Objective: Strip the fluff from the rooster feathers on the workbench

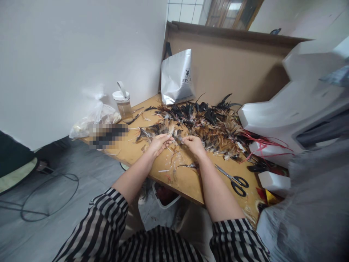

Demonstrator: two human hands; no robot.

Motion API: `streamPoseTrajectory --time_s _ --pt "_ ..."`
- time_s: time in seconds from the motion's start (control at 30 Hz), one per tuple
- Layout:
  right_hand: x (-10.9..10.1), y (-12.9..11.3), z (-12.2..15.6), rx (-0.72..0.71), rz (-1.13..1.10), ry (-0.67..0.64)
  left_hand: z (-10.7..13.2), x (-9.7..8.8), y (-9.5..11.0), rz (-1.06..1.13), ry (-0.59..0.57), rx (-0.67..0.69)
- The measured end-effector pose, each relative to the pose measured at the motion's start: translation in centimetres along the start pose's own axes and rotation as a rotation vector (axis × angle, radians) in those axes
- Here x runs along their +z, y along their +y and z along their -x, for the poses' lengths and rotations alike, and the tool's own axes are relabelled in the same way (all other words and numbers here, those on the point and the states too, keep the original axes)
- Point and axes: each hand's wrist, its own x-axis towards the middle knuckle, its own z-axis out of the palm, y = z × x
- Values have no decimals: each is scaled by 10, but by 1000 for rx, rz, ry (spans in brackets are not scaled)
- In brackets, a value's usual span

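My left hand [160, 144] is closed in a pinch on a pale brown feather [171, 128] over the middle of the table. Close by on the right, my right hand [194, 145] pinches a small greyish feather tuft [179, 139] at its fingertips. Just beyond both hands lies a wide heap of black and brown feathers [215, 133], many tied in bunches. Loose feather scraps [174, 160] are scattered on the wood below the hands. A pair of black-handled scissors [231, 179], apart from either hand, lies right of my right forearm.
The wooden table [188, 187] carries a lidded jar [123, 103], a plastic bag [95, 114] and a silver pouch [176, 78]. Red strings [263, 143] and white foam [275, 109] are at the right. Behind stands a cardboard panel [231, 62]; below is a white bin [166, 203].
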Motion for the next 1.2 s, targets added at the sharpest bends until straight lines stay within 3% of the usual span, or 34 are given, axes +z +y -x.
streamPoseTrajectory --time_s 0.17,0.4,0.57,0.83,1.03,1.2 --pt "13 -7 0 129 -576 6 2 3 0 11 -41 -74" --pt "42 -5 2 99 -776 106 4 2 -1 65 -196 -152" --pt "52 -2 3 84 -765 129 5 3 2 120 -204 -154" --pt "43 -1 4 67 -595 94 6 5 5 89 -107 -126" --pt "39 -4 6 -31 -340 144 3 3 2 94 -76 -97" --pt "42 -5 7 -111 -300 160 4 4 3 85 -78 -119"
